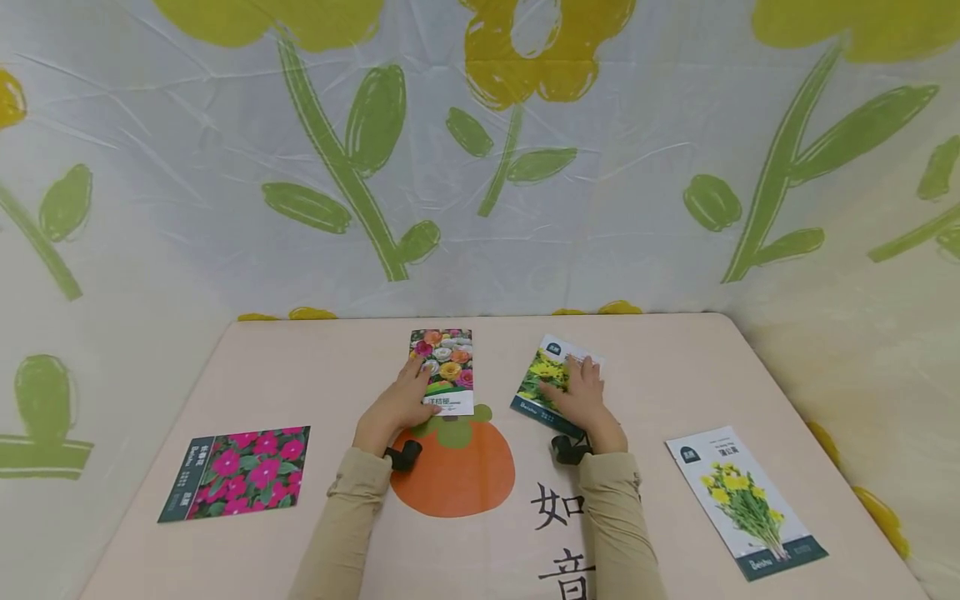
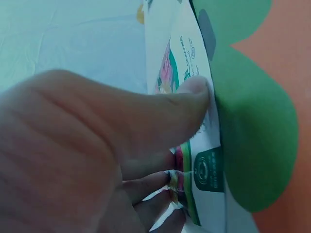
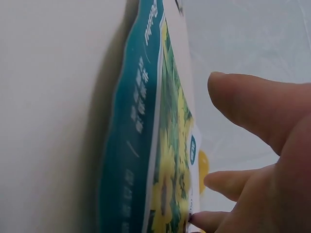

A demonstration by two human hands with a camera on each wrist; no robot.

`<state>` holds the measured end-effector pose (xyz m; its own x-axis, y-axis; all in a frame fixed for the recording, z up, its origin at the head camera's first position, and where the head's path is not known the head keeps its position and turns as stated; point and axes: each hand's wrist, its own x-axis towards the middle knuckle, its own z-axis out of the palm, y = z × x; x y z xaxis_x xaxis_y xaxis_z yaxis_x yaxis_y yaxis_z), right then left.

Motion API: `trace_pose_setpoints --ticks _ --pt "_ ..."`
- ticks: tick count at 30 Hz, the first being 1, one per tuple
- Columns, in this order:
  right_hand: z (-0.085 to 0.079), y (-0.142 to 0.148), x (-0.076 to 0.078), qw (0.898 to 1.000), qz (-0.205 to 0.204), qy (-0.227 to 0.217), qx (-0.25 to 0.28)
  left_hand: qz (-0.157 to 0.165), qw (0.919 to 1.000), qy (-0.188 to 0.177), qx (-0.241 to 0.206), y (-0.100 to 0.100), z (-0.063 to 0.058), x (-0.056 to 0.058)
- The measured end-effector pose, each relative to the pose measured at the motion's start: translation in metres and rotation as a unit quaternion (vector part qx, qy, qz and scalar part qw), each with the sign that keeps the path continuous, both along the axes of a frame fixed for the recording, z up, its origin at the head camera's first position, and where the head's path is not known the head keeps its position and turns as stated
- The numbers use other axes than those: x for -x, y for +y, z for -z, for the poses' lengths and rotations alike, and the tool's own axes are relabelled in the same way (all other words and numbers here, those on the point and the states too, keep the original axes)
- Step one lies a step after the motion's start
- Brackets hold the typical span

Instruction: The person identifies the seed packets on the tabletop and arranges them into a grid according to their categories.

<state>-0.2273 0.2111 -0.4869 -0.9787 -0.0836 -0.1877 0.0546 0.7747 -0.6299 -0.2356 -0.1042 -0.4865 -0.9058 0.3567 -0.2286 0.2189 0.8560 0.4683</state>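
At a pale pink table (image 1: pixel 337 367) with rounded far corners, you are resting both hands on flower packets. Your left hand (image 1: pixel 401 400) is touching the mixed-flower packet (image 1: pixel 452 367), which is lying squarely near the middle of the far edge; its fingers are standing apart on the pictured blooms while the thumb is resting on the white strip below. Your right hand (image 1: pixel 585 398) is touching the yellow-flower packet (image 1: pixel 542 373), which is lying at a slant to the right of the first, well apart from it. Those fingers are spreading apart too, clamped on nothing, and in the right wrist view the thumb is appearing clear of the packet, whose wavy dark edge is casting a shadow.

Near the table's left edge a pink-flower packet (image 1: pixel 238 473) is lying sideways; on the right a white packet (image 1: pixel 746 504) is lying aslant, showing a bunch of yellow flowers. Printed on the surface, an orange fruit (image 1: pixel 453 475) is showing between your tan sleeves (image 1: pixel 347 500), with black characters (image 1: pixel 558 506) running beside the right one. Around the table a pale, creased cloth (image 1: pixel 607 233) is hanging, bearing big yellow blooms and green stems behind and on both sides.
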Motion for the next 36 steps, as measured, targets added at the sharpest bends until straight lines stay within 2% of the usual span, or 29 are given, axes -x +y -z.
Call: trace_pose_setpoints --ticks 6,12,22,36 --pt "0.002 -0.002 0.000 1.000 -0.008 -0.011 -0.016 0.010 0.9997 0.007 -0.023 -0.004 0.006 -0.002" --pt "0.004 -0.003 -0.001 0.999 -0.019 -0.017 -0.025 -0.004 0.9994 0.029 -0.018 -0.002 0.012 -0.002" --pt "0.006 -0.003 -0.002 0.999 -0.017 -0.015 -0.024 -0.005 0.9972 0.046 -0.058 -0.001 0.010 -0.007" --pt "0.007 -0.003 -0.002 0.999 -0.017 -0.003 -0.028 -0.007 0.9973 0.040 -0.061 -0.001 0.013 -0.008"
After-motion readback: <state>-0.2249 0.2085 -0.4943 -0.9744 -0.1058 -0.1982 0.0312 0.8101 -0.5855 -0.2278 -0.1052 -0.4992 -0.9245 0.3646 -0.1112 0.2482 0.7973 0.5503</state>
